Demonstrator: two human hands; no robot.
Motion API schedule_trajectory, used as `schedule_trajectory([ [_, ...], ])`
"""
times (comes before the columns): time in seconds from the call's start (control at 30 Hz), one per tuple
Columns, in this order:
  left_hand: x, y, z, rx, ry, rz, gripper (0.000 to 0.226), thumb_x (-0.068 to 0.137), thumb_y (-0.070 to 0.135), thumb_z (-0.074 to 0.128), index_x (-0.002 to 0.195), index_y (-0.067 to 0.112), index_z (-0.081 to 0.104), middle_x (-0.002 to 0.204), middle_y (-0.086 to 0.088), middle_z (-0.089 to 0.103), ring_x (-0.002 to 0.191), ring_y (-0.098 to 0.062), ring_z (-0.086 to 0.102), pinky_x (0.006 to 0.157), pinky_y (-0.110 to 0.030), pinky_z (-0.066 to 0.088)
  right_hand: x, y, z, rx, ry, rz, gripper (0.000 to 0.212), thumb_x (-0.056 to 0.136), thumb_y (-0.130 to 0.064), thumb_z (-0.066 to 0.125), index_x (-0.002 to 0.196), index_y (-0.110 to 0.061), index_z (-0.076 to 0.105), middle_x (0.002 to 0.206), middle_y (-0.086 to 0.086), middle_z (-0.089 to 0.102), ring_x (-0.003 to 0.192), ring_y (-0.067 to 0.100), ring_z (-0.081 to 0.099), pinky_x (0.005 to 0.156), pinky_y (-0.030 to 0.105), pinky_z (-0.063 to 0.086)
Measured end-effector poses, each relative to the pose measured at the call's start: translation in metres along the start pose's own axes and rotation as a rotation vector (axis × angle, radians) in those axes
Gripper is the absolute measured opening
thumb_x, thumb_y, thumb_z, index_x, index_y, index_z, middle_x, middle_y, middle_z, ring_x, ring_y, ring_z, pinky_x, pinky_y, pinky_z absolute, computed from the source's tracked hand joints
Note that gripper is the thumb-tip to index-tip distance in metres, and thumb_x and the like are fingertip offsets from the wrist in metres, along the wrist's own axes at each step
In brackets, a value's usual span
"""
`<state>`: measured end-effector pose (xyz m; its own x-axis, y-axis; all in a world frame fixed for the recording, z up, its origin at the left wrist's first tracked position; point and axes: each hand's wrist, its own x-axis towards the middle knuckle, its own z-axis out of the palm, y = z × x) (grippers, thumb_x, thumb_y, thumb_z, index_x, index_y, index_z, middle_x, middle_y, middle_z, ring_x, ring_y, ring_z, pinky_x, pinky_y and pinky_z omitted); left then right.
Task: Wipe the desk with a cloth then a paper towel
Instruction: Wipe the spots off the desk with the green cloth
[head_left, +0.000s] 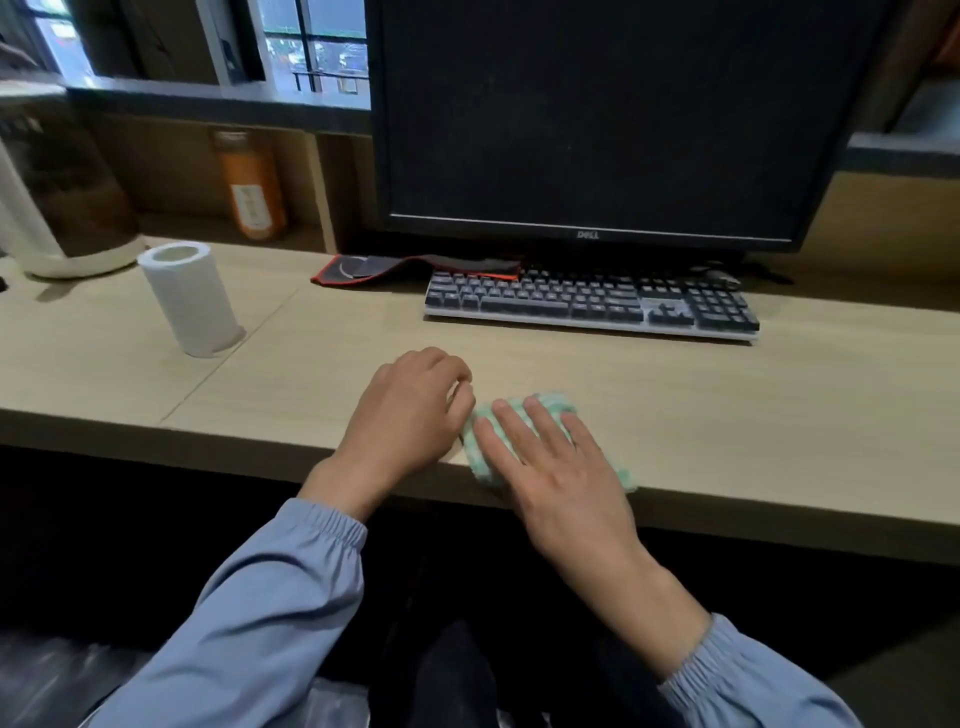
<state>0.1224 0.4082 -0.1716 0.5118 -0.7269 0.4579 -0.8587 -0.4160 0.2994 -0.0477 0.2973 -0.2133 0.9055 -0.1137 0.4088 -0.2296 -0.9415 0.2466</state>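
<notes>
Cloth (545, 410), pale green and white, lies flat on the desk (753, 415) at the near edge, directly in front of the person, with 1 corner overhanging the front lip. Right hand (561, 467) rests palm-down on it, the fingers (540, 421) spread and extended; nothing is pinched, and the flat palm appears meant to press a wide area of fabric against the wood, as wiping demands. Left hand (410, 410) sits just beside the cloth's left edge, fingers curled loosely under; the fingertips meet the fabric's edge, but whether they actually grip it cannot be told. Its position suggests steadying or gathering that edge while the other hand bears down.

Paper towel roll (189, 301) stands upright on the far left of the desk, well apart from both hands and untouched, presumably kept within reach for the 2nd pass. Keyboard (592, 306) lies pushed back under the dark monitor (613, 114), and a black-and-red mouse pad (415, 267) is tucked behind it, which leaves the front strip of the desk bare for wiping. An orange bottle (252, 187) stands in the recess behind the roll.

Judged from this layout, the cloth stage is in hand and the paper towel stage is not yet begun. The overhanging corner could slip off the edge if pressure shifts outward.
</notes>
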Motion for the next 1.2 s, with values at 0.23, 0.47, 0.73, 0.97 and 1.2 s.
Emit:
schedule_trajectory([
  [0.23, 0.006, 0.049, 0.012, -0.039, -0.064, 0.065, 0.023, 0.103, 0.031, 0.052, 0.113, 0.02, 0.07, 0.116, 0.002, 0.068, 0.107, -0.022, 0.06, 0.097, -0.044, 0.047, -0.072, 0.095, -0.01, -0.077, 0.045, 0.061, 0.056, 0.092, -0.027, 0.043, 0.146, -0.016, 0.053, 0.151, 0.01, 0.053, 0.135, 0.036, 0.054, 0.106, 0.049, 0.037],
  [0.47, -0.003, 0.067, 0.015, -0.058, -0.065, 0.078, 0.021, 0.101, 0.03, 0.056, 0.109, 0.019, 0.072, 0.112, 0.002, 0.07, 0.106, -0.023, 0.062, 0.096, -0.046, 0.049, -0.06, 0.084, -0.004, -0.076, 0.032, 0.06, 0.063, 0.087, -0.013, 0.068, 0.145, -0.017, 0.043, 0.152, 0.01, 0.051, 0.135, 0.042, 0.052, 0.105, 0.058, 0.044],
  [0.73, 0.004, 0.125, 0.034, -0.069, -0.081, 0.166, 0.028, 0.098, 0.034, 0.05, 0.104, 0.018, 0.073, 0.107, -0.001, 0.071, 0.101, -0.027, 0.064, 0.09, -0.047, 0.052, -0.101, 0.139, -0.022, 0.001, 0.026, 0.101, 0.071, 0.079, -0.032, 0.085, 0.143, -0.021, 0.057, 0.148, 0.006, 0.057, 0.133, 0.031, 0.057, 0.103, 0.047, 0.049],
  [0.97, 0.007, 0.181, 0.055, -0.094, -0.147, 0.284, 0.031, 0.099, 0.036, 0.047, 0.102, 0.02, 0.072, 0.106, 0.002, 0.07, 0.098, -0.025, 0.064, 0.089, -0.046, 0.052, -0.189, 0.243, -0.051, 0.054, -0.126, 0.303, 0.074, 0.085, -0.033, 0.073, 0.153, -0.027, 0.045, 0.159, 0.0, 0.044, 0.147, 0.024, 0.04, 0.116, 0.047, 0.037],
  [1.2, 0.008, 0.218, 0.071, -0.125, -0.131, 0.354, 0.02, 0.101, 0.032, 0.055, 0.102, 0.021, 0.071, 0.106, 0.004, 0.068, 0.099, -0.021, 0.063, 0.09, -0.044, 0.05, -0.2, 0.248, -0.053, -0.001, -0.167, 0.302, 0.068, 0.095, -0.06, 0.043, 0.147, -0.019, 0.054, 0.151, 0.006, 0.054, 0.137, 0.033, 0.052, 0.105, 0.054, 0.049],
])
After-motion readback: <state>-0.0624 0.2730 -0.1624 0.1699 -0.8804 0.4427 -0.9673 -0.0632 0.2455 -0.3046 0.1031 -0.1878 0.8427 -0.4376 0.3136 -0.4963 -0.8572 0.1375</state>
